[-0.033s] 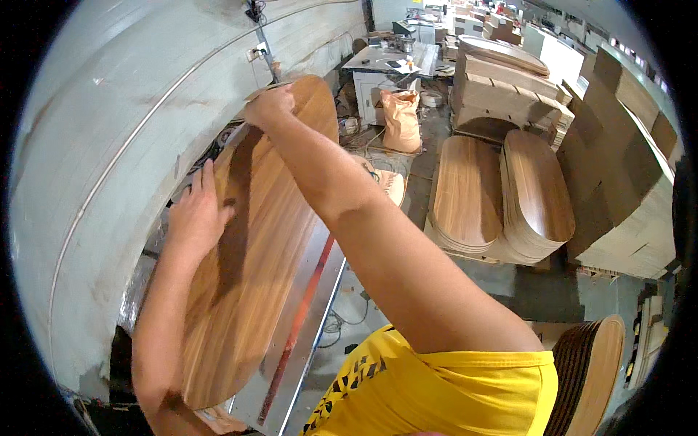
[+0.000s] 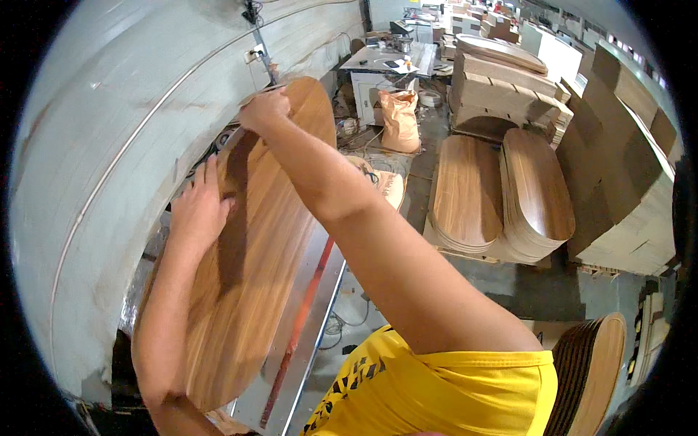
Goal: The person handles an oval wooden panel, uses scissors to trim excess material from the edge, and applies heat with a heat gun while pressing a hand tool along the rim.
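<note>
A long wood-grain board [image 2: 251, 283] with rounded ends lies on a grey metal machine bed, running from near me toward the far end. My left hand [image 2: 200, 203] rests at the board's left edge. Its fingers are stretched out and the thumb touches the top face. Farther along the same edge, my right hand [image 2: 265, 109] is closed at the board's far left curve; a thin flat edge shows beside it, but what the fingers grip is hidden. My right arm crosses above the board and covers part of it.
Along the board's right side runs a red strip [image 2: 298, 334] on the metal bed. A pale machine hood [image 2: 109, 145] rises at left. Stacked oval boards [image 2: 469, 189] stand on the floor at right, near cardboard [image 2: 625, 167]. A paper sack [image 2: 400, 120] stands before a desk [image 2: 363, 62].
The board and both hands have shifted very slightly to the left. The hands keep the same pose.
</note>
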### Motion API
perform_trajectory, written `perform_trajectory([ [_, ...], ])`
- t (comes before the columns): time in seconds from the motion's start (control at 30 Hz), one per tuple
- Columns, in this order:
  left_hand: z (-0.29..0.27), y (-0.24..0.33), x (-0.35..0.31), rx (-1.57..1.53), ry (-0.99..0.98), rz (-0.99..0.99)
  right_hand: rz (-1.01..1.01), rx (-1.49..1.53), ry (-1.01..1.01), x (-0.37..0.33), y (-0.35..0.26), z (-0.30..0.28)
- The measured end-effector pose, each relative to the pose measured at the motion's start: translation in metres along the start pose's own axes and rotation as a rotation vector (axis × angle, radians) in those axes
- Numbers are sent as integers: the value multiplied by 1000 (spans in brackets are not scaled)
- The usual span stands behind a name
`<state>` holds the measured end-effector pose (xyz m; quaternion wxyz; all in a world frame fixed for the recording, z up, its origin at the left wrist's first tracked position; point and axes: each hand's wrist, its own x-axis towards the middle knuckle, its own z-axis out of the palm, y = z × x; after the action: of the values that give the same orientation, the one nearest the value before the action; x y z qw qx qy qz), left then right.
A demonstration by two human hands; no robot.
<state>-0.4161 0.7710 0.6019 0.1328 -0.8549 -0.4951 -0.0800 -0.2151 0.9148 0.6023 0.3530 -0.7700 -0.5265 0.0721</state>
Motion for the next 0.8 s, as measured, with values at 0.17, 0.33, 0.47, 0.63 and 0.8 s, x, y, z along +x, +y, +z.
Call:
perform_trajectory([
  [0.17, 40, -14, 113, 136, 40, 38, -237, -114, 114, 10, 0, 25],
  [0.33, 40, 15, 162, 0, 15, -79, -449, 165, 134, -1, 36, -5],
  [0.47, 65, 37, 184, 16, 190, -138, -418, 441, 179, 8, 165, -2],
  [0.63, 25, 27, 138, 63, 166, -424, 297, 644, 179, 90, 425, 125],
  [0.8, 26, -41, 69, 183, 218, -598, 738, 157, -177, 103, 646, 290],
])
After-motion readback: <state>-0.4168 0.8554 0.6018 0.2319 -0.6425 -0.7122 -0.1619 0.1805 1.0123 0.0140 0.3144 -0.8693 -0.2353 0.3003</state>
